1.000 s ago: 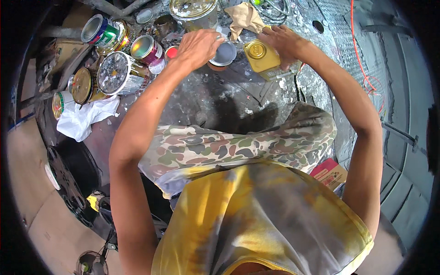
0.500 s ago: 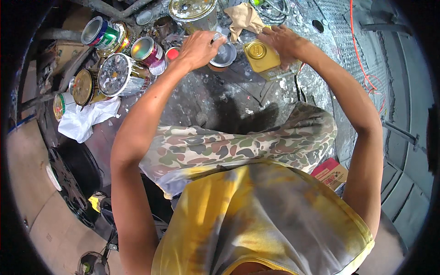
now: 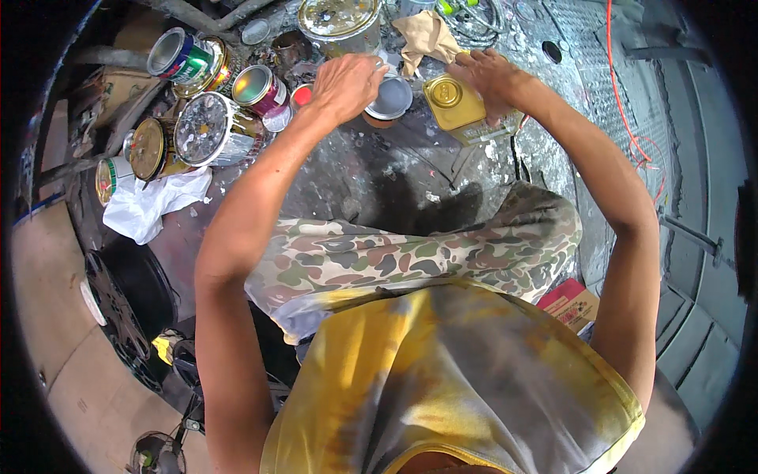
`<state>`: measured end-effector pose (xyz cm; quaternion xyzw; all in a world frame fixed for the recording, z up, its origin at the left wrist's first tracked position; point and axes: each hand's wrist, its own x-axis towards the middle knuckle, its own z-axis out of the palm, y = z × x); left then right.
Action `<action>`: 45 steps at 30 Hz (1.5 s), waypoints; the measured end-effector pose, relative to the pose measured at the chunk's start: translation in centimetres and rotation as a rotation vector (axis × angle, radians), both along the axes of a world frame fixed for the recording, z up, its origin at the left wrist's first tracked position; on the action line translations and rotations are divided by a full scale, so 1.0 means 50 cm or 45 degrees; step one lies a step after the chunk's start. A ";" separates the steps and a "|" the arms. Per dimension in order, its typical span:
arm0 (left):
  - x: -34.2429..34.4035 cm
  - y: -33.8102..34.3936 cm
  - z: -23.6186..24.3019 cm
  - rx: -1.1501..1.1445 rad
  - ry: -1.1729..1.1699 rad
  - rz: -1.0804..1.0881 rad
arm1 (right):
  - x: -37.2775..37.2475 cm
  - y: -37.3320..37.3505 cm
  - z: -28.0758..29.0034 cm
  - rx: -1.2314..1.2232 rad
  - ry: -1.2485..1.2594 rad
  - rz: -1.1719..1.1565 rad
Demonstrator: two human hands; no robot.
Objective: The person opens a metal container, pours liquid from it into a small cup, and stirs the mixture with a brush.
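My left hand [image 3: 347, 85] is closed, its fingers bent at the back left rim of a small round tub [image 3: 390, 98] of grey liquid. A pale bit shows beside the fingertips; what they pinch is hidden. Just right of the tub stands a square yellow metal tin [image 3: 458, 117] with a round gold cap [image 3: 446, 92] on top. My right hand [image 3: 493, 80] grips this tin over its back right side, fingers at the far edge and thumb along the near right part. Tub and tin stand apart on the paint-spattered floor.
Several paint cans crowd the left, among them a dripped white-grey one [image 3: 207, 130] and a maroon one [image 3: 257, 88]. A large lidded bucket [image 3: 339, 20] and crumpled tan paper [image 3: 426, 39] lie beyond. White plastic [image 3: 154, 204] sits at left; an orange cord [image 3: 620, 103] runs right.
The whole view has shifted slightly. My left hand has turned a little, with its fingers more tucked at the tub. My right hand stays on the yellow tin.
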<state>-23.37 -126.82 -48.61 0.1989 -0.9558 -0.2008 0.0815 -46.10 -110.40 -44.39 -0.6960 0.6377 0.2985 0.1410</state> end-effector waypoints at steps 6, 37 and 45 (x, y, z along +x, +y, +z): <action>-0.001 -0.001 0.013 0.442 0.061 0.019 | -0.006 0.014 -0.004 -0.137 -0.042 0.043; 0.007 -0.014 0.015 0.629 0.151 -0.063 | 0.000 0.003 -0.009 -0.046 0.015 0.025; 0.000 -0.011 0.030 0.295 -0.187 -0.083 | -0.001 0.008 -0.013 -0.020 0.046 0.032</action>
